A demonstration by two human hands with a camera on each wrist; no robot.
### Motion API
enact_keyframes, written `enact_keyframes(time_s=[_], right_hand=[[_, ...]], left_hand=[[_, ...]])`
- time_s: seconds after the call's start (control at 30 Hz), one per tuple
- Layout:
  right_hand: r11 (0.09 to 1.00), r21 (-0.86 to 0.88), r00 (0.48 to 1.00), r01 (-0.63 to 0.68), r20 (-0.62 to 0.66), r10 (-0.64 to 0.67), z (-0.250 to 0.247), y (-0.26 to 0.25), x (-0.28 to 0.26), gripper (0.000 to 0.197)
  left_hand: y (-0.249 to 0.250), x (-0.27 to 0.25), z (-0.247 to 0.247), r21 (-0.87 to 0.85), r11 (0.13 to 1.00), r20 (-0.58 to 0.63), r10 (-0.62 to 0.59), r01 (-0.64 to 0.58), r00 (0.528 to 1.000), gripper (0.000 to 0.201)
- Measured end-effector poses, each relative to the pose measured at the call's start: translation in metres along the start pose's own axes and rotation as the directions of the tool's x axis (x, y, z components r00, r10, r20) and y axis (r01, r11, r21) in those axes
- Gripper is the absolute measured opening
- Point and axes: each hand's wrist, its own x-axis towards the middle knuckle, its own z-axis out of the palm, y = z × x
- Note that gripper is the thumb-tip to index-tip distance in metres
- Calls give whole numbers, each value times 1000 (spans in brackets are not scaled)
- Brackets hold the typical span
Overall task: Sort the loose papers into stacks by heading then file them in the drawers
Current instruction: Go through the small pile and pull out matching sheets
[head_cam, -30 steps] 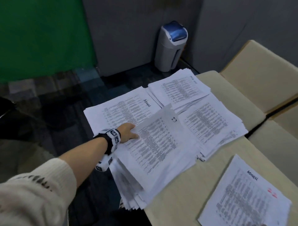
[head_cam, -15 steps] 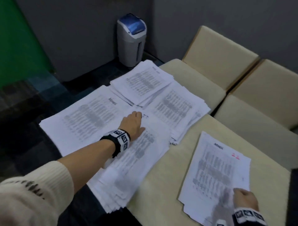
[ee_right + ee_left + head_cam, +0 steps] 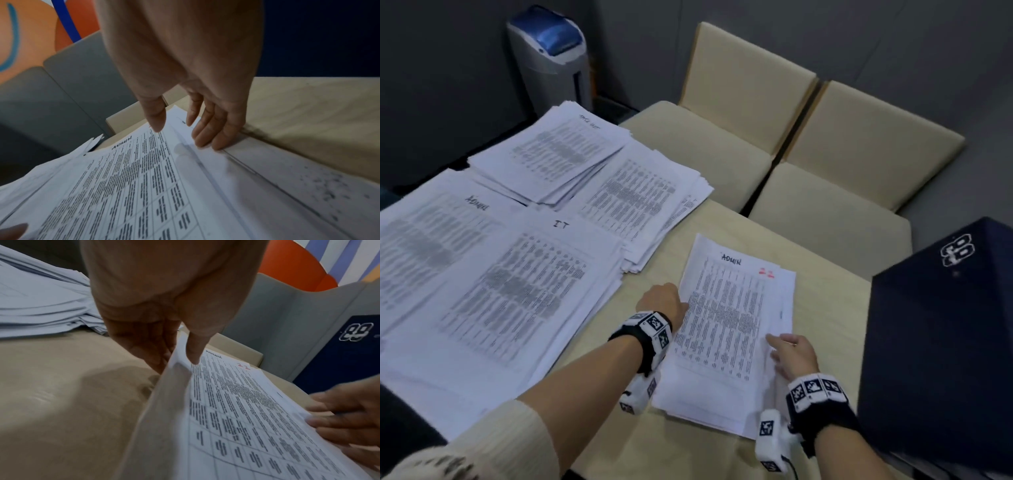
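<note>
A small stack of printed sheets headed ADMIN [image 3: 729,325] lies on the beige table [image 3: 619,428], near its right end. My left hand [image 3: 677,302] pinches the stack's left edge. In the left wrist view the thumb lies on top and the fingers [image 3: 156,353] sit underneath, lifting that edge a little. My right hand [image 3: 781,346] rests with straight fingers [image 3: 207,138] on the offset lower sheets at the stack's right edge. Its thumb touches the top sheet. Larger stacks fill the table's left: one headed IT [image 3: 527,284] and another headed ADMIN [image 3: 431,240].
Two more paper stacks [image 3: 558,150] [image 3: 640,198] lie at the table's far left corner. A dark blue cabinet [image 3: 941,342] stands close at the right. Beige padded chairs [image 3: 739,96] stand beyond the table, and a grey bin with a blue lid [image 3: 551,58] by the wall.
My left hand left the IT stack and came right to take the small ADMIN stack's left edge. My right hand moved up onto its right edge. The view swung right.
</note>
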Motion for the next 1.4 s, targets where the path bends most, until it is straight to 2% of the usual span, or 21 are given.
enact_keyframes(time_s=[0.1, 0.2, 0.33, 0.4, 0.47, 0.57, 0.67, 0.77, 0.87, 0.97, 1.03, 1.17, 1.23, 1.3, 1.4], right_hand=[[997, 81, 994, -5, 110, -4, -3, -2, 0, 39], [991, 133, 991, 22, 132, -40, -8, -2, 4, 38], [980, 197, 978, 4, 204, -45, -22, -1, 2, 37], [957, 290, 975, -22, 218, -43, -28, 3, 2, 32], [936, 352, 983, -24, 177, -42, -35, 5, -4, 26], [931, 362, 999, 33, 27, -46, -45, 9, -13, 22], [918, 395, 1000, 25, 1, -28, -53, 19, -18, 21], [934, 358, 999, -1, -36, 15, -52, 32, -12, 19], [941, 340, 999, -3, -50, 21, -52, 39, -9, 16], [930, 368, 1000, 8, -30, 3, -50, 44, -8, 16], [925, 380, 1000, 1, -26, 10, -50, 45, -10, 16], [913, 408, 1000, -2, -4, 4, -49, 42, -13, 16], [911, 412, 1000, 0, -9, 4, -51, 38, -15, 17], [906, 423, 1000, 25, -20, -18, -53, 31, -19, 19], [912, 408, 998, 50, -61, -27, -58, 26, -18, 18]], left_hand=[[6, -5, 6, -27, 997, -98, 68, -71, 993, 22], [6, -11, 8, -166, 964, -123, 187, -206, 975, 14], [-2, -16, 9, -292, 912, -104, 270, -288, 957, 26], [-6, -16, 12, -294, 911, -93, 273, -288, 957, 27], [-7, -16, 18, -274, 924, -108, 246, -267, 963, 30], [-8, -13, 26, -239, 949, -173, 166, -205, 971, 31], [-5, -10, 32, -214, 971, -157, 75, -108, 985, 23], [2, -11, 39, -177, 979, -145, 73, -98, 987, 24], [8, -10, 47, -133, 985, -182, 84, -110, 980, 29], [11, -10, 51, -75, 994, -164, 67, -80, 984, 36], [12, -10, 51, -62, 996, -157, 61, -72, 986, 33], [11, -5, 48, -184, 982, -122, 27, -50, 992, 16], [8, -3, 45, -222, 974, -156, 9, -44, 988, 18], [8, -5, 38, -146, 987, -246, 35, -73, 969, 24], [12, -15, 24, 81, 978, -342, 209, -193, 916, 33]])
